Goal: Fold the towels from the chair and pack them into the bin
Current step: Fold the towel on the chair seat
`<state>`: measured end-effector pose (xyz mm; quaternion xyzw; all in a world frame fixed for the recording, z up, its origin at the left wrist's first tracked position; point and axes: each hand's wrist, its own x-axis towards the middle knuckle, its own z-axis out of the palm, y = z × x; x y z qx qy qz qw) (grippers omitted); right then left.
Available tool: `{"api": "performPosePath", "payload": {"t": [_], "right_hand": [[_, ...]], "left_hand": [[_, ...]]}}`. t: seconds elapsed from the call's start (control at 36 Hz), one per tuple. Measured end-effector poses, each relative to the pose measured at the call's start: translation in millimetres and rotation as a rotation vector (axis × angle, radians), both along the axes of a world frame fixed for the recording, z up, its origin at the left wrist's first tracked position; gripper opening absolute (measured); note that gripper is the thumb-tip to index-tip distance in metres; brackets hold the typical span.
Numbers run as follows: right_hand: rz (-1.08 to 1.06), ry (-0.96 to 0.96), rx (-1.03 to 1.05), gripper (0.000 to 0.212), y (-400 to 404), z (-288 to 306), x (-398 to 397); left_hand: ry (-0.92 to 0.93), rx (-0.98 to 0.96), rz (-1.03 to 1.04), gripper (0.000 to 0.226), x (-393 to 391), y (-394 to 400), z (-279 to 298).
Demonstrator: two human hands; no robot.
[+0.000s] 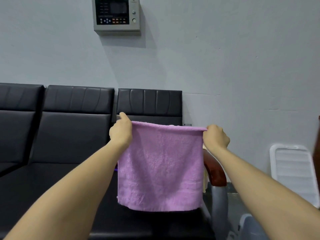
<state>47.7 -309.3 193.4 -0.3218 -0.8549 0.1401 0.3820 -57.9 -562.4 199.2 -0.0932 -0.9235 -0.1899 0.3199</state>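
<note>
Left hand (pixel 121 130) and right hand (pixel 216 137) pinched purple towel (pixel 160 167) top corners, hanging; folding step; next likely halve it.

No words or numbers can be read anywhere. The grey box on the wall (pixel 117 14), up at about 11 o'clock, has a dark panel (pixel 112 12) with rows of tiny marks and one line of small writing under them, but they are too blurry to make out. There is also a little mark near the box's top right corner, too small to read. Nothing else carries a label or a sign.
</note>
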Motion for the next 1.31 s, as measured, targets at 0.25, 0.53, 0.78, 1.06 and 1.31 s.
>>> {"api": "performPosePath", "payload": {"t": [0.25, 0.53, 0.78, 1.06, 1.31], "right_hand": [[0.188, 0.280, -0.443, 0.031, -5, -26, -27], [0.259, 0.579, -0.560, 0.040, -6, -17, -63], [0.296, 0.691, -0.562, 0.036, -16, -16, -55], [0.161, 0.452, -0.546, 0.037, -24, -62, -24], [0.100, 0.223, -0.601, 0.041, -26, -107, -9]], "left_hand": [[-0.330, 0.376, -0.026, 0.030, -21, 6, -26], [-0.326, 0.818, -0.200, 0.036, -45, 20, -16], [-0.139, 0.942, -0.226, 0.032, -29, 21, -23], [-0.136, 0.851, -0.084, 0.031, -8, 1, -78], [-0.371, 0.738, -0.005, 0.029, 1, -8, -127]]}}
